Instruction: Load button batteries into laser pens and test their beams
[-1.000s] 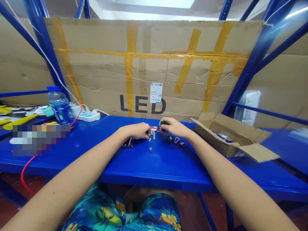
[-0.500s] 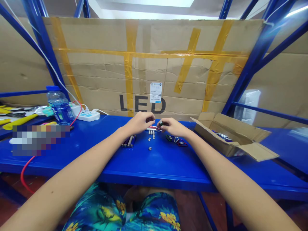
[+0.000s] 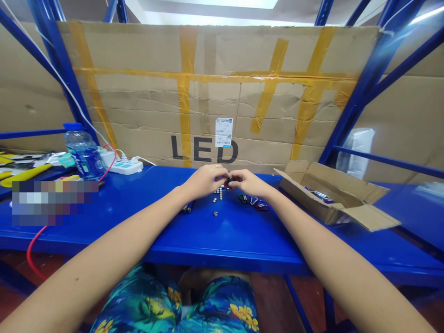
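My left hand [image 3: 204,180] and my right hand [image 3: 248,182] meet above the blue table [image 3: 138,217], fingers pinched together. Between their fingertips sits a small green cylindrical part [image 3: 229,179], held mainly by the right hand; the left fingers pinch something tiny against it that I cannot make out. Below the hands lie several small silver button cells [image 3: 218,196]. Small carabiner clips [image 3: 255,202] in green, silver and red rest right of them. Dark slim tubes [image 3: 187,208] lie partly hidden under my left wrist.
An open cardboard box [image 3: 333,196] with parts stands at the right. A water bottle [image 3: 85,155], a white power strip [image 3: 126,165] and a red cable [image 3: 33,249] are at the left. A taped cardboard sheet marked LED [image 3: 204,149] backs the table.
My left hand rose from the button cells on the table and moved right to meet my right hand. The right hand shifted slightly left with the green part.
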Action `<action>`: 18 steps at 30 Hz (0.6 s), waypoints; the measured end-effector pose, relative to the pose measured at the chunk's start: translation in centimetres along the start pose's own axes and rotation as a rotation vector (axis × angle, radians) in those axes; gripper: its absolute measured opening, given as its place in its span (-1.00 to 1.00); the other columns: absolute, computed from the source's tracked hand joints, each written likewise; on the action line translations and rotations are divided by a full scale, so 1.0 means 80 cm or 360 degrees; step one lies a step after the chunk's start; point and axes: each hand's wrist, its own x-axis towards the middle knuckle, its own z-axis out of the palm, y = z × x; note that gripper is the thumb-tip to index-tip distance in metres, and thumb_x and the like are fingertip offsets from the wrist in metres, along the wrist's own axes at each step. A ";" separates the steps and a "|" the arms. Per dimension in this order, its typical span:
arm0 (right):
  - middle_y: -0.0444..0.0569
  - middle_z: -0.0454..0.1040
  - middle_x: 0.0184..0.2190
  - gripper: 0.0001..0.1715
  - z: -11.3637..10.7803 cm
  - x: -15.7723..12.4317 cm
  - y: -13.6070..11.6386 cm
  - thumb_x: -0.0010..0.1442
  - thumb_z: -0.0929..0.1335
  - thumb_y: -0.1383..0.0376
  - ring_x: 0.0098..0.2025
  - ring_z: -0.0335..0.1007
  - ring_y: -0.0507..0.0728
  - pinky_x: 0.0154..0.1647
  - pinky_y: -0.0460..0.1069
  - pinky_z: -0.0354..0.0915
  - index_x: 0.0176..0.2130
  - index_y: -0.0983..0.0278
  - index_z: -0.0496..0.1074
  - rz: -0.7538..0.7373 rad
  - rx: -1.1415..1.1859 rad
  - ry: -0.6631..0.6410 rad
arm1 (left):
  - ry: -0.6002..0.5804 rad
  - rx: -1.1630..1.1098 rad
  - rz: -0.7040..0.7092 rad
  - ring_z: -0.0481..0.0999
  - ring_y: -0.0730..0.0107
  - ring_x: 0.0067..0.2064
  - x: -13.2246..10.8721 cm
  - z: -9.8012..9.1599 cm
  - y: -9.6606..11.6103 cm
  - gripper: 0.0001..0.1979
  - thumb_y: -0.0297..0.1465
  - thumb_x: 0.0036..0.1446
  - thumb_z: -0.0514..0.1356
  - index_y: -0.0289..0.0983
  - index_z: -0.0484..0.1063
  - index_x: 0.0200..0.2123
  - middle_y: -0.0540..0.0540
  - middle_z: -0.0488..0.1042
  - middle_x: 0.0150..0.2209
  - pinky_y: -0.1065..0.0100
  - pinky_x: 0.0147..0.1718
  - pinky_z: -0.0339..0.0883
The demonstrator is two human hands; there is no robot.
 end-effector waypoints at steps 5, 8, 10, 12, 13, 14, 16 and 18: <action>-0.07 0.50 -0.40 -0.85 -0.004 0.001 0.006 -0.01 0.37 0.35 -0.29 0.38 0.13 -0.16 0.06 0.28 -0.35 0.33 0.49 -0.0040 -0.0180 0.0032 | -0.0049 0.0077 0.0044 0.50 0.37 -0.25 -0.003 -0.002 0.000 -0.82 -0.44 0.21 0.13 -0.23 0.54 -0.21 -0.09 0.53 -0.25 0.33 -0.22 0.33; -0.07 0.52 -0.38 -0.83 -0.004 0.001 0.006 -0.01 0.38 0.34 -0.28 0.38 0.14 -0.15 0.06 0.28 -0.33 0.33 0.51 -0.0054 -0.0170 0.0023 | -0.0117 0.0161 0.0073 0.50 0.35 -0.22 -0.003 -0.006 0.002 -0.81 -0.43 0.22 0.12 -0.20 0.54 -0.19 -0.09 0.53 -0.24 0.33 -0.22 0.32; -0.06 0.53 -0.35 -0.82 -0.003 0.001 0.007 -0.01 0.38 0.35 -0.26 0.39 0.14 -0.12 0.07 0.28 -0.32 0.33 0.51 -0.0044 -0.0135 0.0006 | -0.0155 0.0237 0.0085 0.50 0.33 -0.22 -0.003 -0.009 0.005 -0.80 -0.41 0.23 0.12 -0.19 0.54 -0.19 -0.09 0.52 -0.23 0.33 -0.24 0.31; -0.06 0.53 -0.34 -0.82 -0.002 0.001 0.007 -0.03 0.38 0.37 -0.26 0.39 0.13 -0.10 0.08 0.29 -0.32 0.33 0.51 -0.0027 -0.0086 -0.0015 | -0.0183 0.0314 0.0096 0.50 0.32 -0.23 -0.004 -0.010 0.006 -0.80 -0.40 0.23 0.11 -0.20 0.53 -0.18 -0.10 0.51 -0.24 0.33 -0.27 0.30; -0.06 0.53 -0.34 -0.81 -0.001 0.000 0.007 -0.03 0.38 0.38 -0.26 0.40 0.13 -0.09 0.08 0.30 -0.31 0.33 0.50 -0.0014 -0.0049 -0.0024 | -0.0192 0.0345 0.0102 0.49 0.32 -0.24 -0.004 -0.010 0.007 -0.80 -0.40 0.24 0.11 -0.21 0.53 -0.17 -0.11 0.50 -0.24 0.33 -0.29 0.30; -0.07 0.52 -0.35 -0.81 0.000 0.000 0.006 -0.03 0.38 0.39 -0.27 0.40 0.12 -0.10 0.08 0.31 -0.31 0.33 0.50 0.0005 0.0008 -0.0029 | -0.0197 0.0367 0.0110 0.49 0.32 -0.24 -0.004 -0.009 0.007 -0.79 -0.40 0.24 0.11 -0.21 0.53 -0.15 -0.11 0.50 -0.25 0.34 -0.30 0.29; -0.08 0.51 -0.36 -0.81 0.002 -0.002 0.005 -0.02 0.38 0.40 -0.28 0.42 0.11 -0.12 0.09 0.36 -0.30 0.32 0.48 0.0062 0.0169 -0.0053 | -0.0186 0.0369 0.0123 0.48 0.31 -0.25 -0.003 -0.007 0.005 -0.79 -0.39 0.25 0.10 -0.23 0.51 -0.13 -0.12 0.49 -0.25 0.34 -0.31 0.28; -0.07 0.49 -0.38 -0.83 0.004 -0.003 0.004 0.02 0.38 0.38 -0.29 0.44 0.10 -0.14 0.10 0.41 -0.29 0.32 0.47 0.0111 0.0331 -0.0099 | -0.0143 0.0291 0.0113 0.48 0.33 -0.26 -0.003 -0.005 0.002 -0.80 -0.39 0.24 0.11 -0.24 0.51 -0.15 -0.11 0.49 -0.26 0.35 -0.31 0.28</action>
